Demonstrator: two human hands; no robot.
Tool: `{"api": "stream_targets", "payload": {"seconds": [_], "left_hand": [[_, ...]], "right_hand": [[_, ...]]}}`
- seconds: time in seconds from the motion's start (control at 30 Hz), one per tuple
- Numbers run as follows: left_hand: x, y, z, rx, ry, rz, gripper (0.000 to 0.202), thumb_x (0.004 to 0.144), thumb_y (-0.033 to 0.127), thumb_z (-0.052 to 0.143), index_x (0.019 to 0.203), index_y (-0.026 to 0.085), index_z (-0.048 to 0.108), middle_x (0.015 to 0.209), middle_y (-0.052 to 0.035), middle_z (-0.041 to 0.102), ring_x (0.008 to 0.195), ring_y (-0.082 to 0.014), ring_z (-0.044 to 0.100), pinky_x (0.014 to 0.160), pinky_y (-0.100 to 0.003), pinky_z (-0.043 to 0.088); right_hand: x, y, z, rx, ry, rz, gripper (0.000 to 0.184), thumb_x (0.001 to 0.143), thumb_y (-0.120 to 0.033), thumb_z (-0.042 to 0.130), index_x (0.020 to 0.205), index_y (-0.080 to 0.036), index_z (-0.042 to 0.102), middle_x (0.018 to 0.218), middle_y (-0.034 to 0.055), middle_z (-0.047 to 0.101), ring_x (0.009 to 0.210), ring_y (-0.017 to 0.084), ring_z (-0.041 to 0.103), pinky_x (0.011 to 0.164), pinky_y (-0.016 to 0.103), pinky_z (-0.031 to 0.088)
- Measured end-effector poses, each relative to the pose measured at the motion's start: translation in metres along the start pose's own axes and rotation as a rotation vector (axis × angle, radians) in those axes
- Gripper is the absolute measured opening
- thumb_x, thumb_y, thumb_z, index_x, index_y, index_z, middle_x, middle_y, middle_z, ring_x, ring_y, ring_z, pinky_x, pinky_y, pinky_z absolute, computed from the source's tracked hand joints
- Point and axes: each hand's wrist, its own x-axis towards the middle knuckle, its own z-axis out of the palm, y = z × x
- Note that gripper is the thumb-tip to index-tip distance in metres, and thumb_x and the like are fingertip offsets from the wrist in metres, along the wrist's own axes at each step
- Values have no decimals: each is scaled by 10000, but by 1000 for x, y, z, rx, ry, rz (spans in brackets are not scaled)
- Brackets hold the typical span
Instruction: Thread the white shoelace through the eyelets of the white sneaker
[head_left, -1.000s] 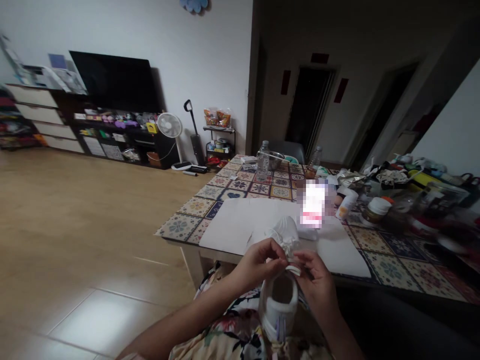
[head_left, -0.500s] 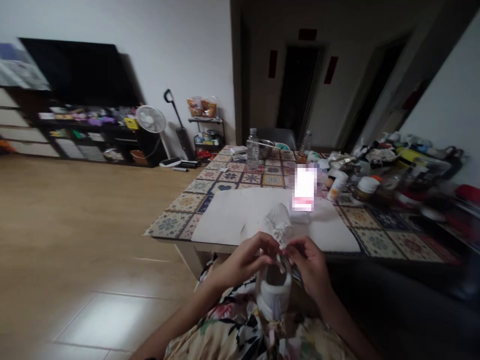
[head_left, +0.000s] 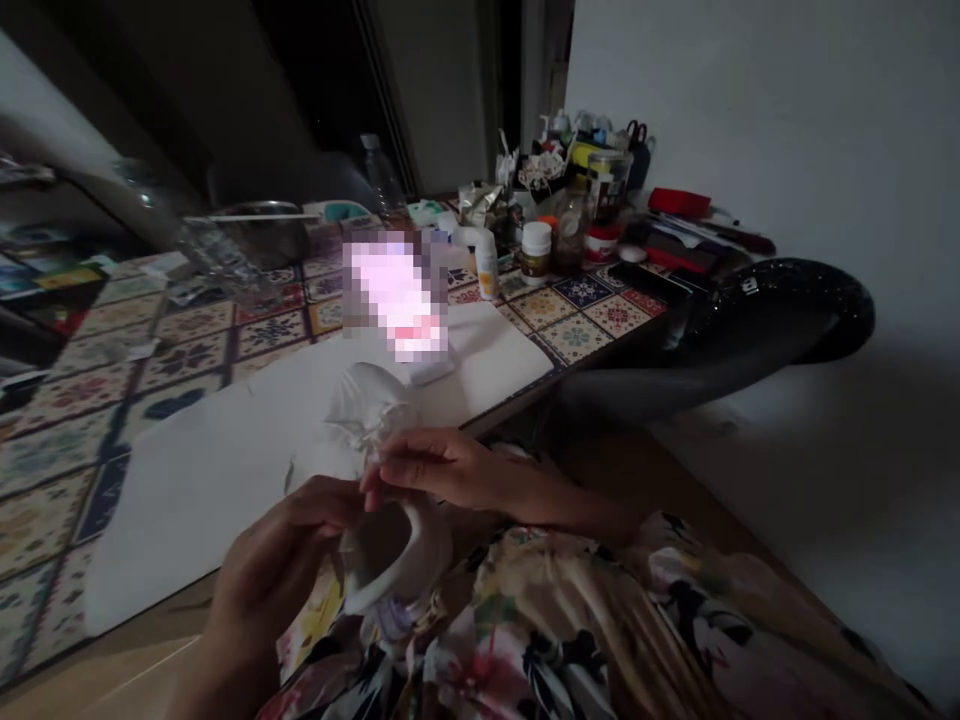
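Observation:
A small white shoe (head_left: 390, 550) rests on my lap, over a flowered dress, toe pointing toward the table. My left hand (head_left: 281, 560) is closed at the shoe's left side near its opening. My right hand (head_left: 442, 470) reaches across from the right, fingers pinched on the white laces (head_left: 373, 440) at the top of the shoe. The toe end lies against a white sheet (head_left: 225, 470) on the table. Motion blurs the picture.
The patterned table (head_left: 600, 315) carries a lit phone (head_left: 397, 295), a white bottle (head_left: 536, 250), jars, a metal bowl (head_left: 255, 230) and much clutter at the back. A black padded seat (head_left: 750, 320) stands to the right by the white wall.
The view has swung sharply right, away from the room and television, toward the wall. Both hands stay on the shoe, with the right hand now higher on the laces.

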Motion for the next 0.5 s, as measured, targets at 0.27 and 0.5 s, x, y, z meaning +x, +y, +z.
{"api": "stream_targets", "payload": {"seconds": [0.27,0.5], "left_hand": [[15,36,35,-364,591,-553,374,543,392,907,743,210,648,707,13,658,622,-134,572,529,-188,502],[24,45,31,-216,442,-670,309,681,525,781,785,237,736,819,-5,622,726,-143,568,585,-181,512]], "right_hand": [[0,-4,-1,-156,-75,-59,210,957,-26,481,923,-148,648,794,-36,560,684,53,503,698,161,435],[11,2,-4,-98,-106,-90,234,874,101,524,867,-120,600,627,-100,545,580,32,550,644,141,446]]}}
